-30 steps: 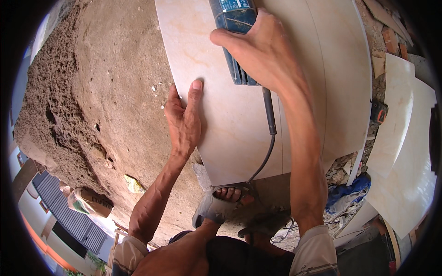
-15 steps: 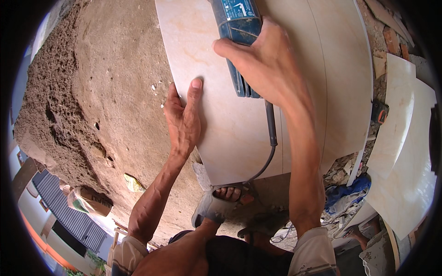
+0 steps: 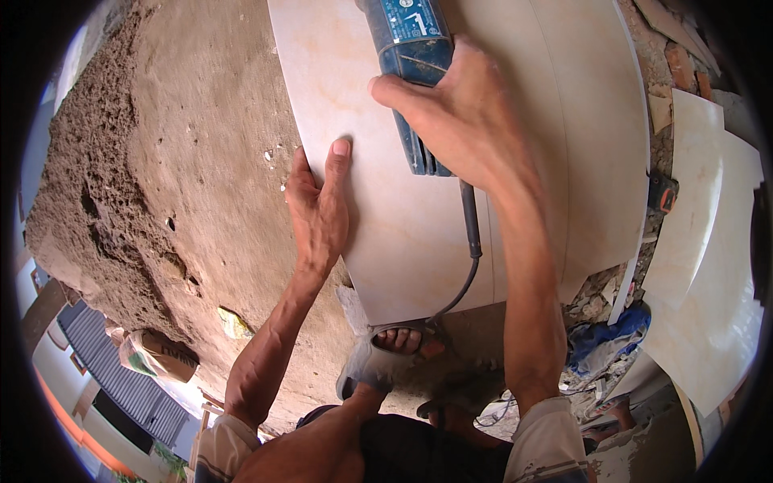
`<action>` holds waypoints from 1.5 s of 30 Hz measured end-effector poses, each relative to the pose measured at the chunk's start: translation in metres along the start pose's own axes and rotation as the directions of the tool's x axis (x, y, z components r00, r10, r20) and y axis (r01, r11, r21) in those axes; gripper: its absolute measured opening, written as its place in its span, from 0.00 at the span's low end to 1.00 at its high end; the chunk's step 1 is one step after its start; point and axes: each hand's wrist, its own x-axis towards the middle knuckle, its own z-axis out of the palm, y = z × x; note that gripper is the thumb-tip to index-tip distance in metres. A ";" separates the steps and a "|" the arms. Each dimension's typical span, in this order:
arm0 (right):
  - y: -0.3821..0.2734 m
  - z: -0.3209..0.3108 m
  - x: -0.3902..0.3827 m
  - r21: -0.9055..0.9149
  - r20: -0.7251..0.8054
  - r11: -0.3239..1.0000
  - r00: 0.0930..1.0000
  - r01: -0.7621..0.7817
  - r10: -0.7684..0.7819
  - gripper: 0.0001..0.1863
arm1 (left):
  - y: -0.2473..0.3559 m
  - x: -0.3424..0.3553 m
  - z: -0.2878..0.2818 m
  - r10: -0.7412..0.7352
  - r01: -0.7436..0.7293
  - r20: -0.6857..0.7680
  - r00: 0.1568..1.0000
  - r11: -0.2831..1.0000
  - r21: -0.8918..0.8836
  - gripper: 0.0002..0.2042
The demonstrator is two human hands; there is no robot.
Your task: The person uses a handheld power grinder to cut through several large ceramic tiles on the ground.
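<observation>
A large cream marbled tile (image 3: 386,274) lies in front of me with thin dark lines running along its right part. My right hand (image 3: 459,113) is wrapped round the body of a blue angle grinder (image 3: 412,60) over the tile. The grinder's front end is cut off by the upper edge of the picture, so its disc is hidden. From its rear a black power cord (image 3: 472,225) curves down past the tile's near edge. At the tile's left edge my left hand (image 3: 322,201) grips it, thumb on top and the other fingers mostly out of sight.
Sandy ground (image 3: 209,145) spreads on the left, with a paper sack (image 3: 161,354) farther down. More cut tile pieces (image 3: 700,266), a black and orange tape measure (image 3: 663,193), a blue plastic bag (image 3: 608,342) and rubble lie on the right. My sandalled foot (image 3: 378,358) stands by the tile's near edge.
The grinder and my right hand have shifted slightly toward me and to the left. My left hand keeps its hold on the tile edge. A foot at the lower right has moved.
</observation>
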 end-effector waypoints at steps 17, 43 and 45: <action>-0.019 -0.001 0.043 -0.003 0.011 0.999 0.999 0.044 -0.044 0.20 | 0.006 0.000 0.000 -0.044 0.044 0.011 0.999 0.999 -0.007 0.36; -0.003 0.001 -0.005 0.008 0.001 1.000 1.000 0.027 -0.027 0.20 | -0.006 0.001 -0.001 0.034 -0.034 -0.008 0.999 0.999 0.019 0.32; -0.001 0.001 -0.006 0.010 0.000 0.999 0.999 0.032 -0.032 0.20 | -0.001 0.000 -0.001 0.011 -0.011 0.000 1.000 0.999 0.033 0.33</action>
